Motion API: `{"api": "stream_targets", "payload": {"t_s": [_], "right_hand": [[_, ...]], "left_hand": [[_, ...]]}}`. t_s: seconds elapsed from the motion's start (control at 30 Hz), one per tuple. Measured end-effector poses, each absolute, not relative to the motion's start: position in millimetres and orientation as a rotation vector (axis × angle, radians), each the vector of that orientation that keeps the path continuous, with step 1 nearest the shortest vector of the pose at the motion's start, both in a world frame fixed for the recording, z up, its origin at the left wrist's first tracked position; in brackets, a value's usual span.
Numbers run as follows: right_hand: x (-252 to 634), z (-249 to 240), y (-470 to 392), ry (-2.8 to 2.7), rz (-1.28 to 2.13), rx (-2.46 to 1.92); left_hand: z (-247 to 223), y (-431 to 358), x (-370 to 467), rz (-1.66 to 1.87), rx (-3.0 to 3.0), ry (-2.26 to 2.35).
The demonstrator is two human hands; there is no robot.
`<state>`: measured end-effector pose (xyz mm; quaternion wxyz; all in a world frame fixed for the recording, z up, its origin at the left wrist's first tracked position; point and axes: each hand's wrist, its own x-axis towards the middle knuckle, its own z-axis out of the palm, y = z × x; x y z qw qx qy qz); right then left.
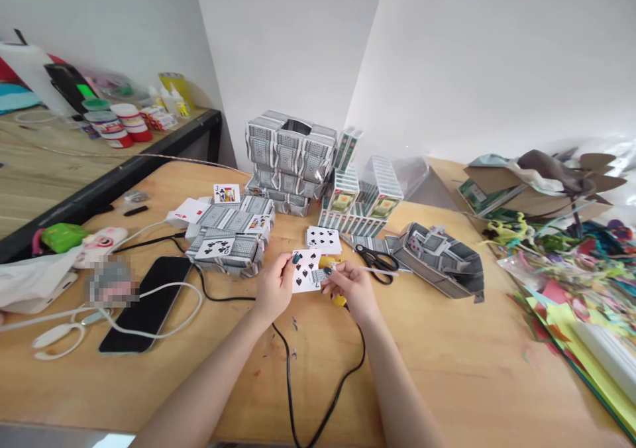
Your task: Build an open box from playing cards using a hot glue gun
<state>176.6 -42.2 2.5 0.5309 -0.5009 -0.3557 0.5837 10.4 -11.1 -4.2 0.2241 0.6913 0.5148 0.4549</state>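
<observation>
My left hand [278,287] pinches the left side of a playing card [305,267], a seven of spades facing up, with the thumb on top. The fingers of my right hand [354,289] close on its lower right part, where a bit of grey patterned back shows. Partly hidden behind my right hand lies a yellow tool, apparently a glue gun [340,300], and a white stick [380,271] sticks out to the right. Just beyond the held card is a small stack of cards [322,239]. Black scissors [378,262] lie right of my right hand.
A block of folded cards [228,232] lies at left, with a taller card structure [291,160] behind. Stacked card boxes [360,199] stand at back; a boat-shaped card piece [440,259] is at right. A black cable [322,428] loops in front; a phone [146,305] lies left.
</observation>
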Motion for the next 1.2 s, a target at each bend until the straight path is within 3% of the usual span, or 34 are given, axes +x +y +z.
{"api": "stream_targets", "payload": {"t_s": [0.6,0.93,1.2], "right_hand": [[171,8,-45,-0.924,1.118,-1.272],[168,5,-51,-1.117,0.892,-1.37],[169,13,-58,-1.425,0.569,-1.466]], "left_hand": [[0,-16,12,1.116,1.845,1.32],[-5,-9,15,1.007,0.984,0.903],[6,-10,16,0.864,0.998,0.915]]}}
